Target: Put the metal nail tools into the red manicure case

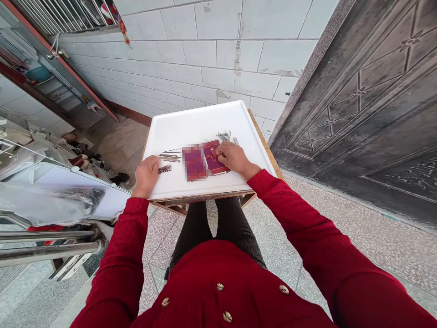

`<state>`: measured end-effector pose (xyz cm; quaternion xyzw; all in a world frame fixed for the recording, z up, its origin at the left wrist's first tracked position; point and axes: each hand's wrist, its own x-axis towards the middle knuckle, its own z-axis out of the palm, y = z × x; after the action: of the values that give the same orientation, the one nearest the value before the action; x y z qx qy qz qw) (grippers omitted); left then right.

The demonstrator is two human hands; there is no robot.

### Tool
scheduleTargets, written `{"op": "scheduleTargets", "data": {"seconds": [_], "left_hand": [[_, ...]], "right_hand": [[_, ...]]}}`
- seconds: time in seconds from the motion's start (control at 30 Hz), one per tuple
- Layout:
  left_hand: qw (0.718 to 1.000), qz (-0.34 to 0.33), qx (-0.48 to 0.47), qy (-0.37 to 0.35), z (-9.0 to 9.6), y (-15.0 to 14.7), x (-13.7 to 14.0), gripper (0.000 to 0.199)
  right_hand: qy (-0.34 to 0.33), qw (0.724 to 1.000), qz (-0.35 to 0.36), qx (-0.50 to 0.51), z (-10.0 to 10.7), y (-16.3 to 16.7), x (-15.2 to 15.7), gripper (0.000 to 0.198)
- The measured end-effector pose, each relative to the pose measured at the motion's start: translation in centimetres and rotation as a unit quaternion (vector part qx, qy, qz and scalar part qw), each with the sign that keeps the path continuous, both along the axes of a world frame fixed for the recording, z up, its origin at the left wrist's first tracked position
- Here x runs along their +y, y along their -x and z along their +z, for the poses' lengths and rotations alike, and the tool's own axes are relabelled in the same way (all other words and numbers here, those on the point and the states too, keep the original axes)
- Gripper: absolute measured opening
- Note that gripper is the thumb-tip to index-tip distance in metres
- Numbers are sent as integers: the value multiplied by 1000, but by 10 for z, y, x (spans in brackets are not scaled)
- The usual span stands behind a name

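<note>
An open burgundy case with purple lining lies on the white tabletop. Its right half (215,158) shows red straps, and its left half (194,163) is blurred out. Over the right half, my right hand (234,157) is closed in a pinch; what its fingertips hold is too small to make out. My left hand (146,175) rests at the table's left side with curled fingers. Beside those fingertips lies a small dark-patterned piece (165,169); whether they grip it is hidden. Several slim metal tools (170,157) lie between that hand and the case.
Behind my right hand sits a small heap of metal tools (223,135), with a short flat metal piece (235,141) beside it. The white tabletop (201,120) stands close to a tiled wall (205,59). A dark patterned door (358,100) is at right, a cluttered rack (61,182) at left.
</note>
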<state>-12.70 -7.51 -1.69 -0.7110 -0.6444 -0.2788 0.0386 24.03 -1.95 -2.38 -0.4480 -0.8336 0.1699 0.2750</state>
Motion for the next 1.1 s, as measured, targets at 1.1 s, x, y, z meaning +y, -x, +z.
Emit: {"op": "scheduleTargets", "data": {"seconds": [1.1], "left_hand": [[996,-79,-12,45,-13,-8,-55,36]], "right_hand": [[-16,999,-33,36,16,14,-11,14]]}}
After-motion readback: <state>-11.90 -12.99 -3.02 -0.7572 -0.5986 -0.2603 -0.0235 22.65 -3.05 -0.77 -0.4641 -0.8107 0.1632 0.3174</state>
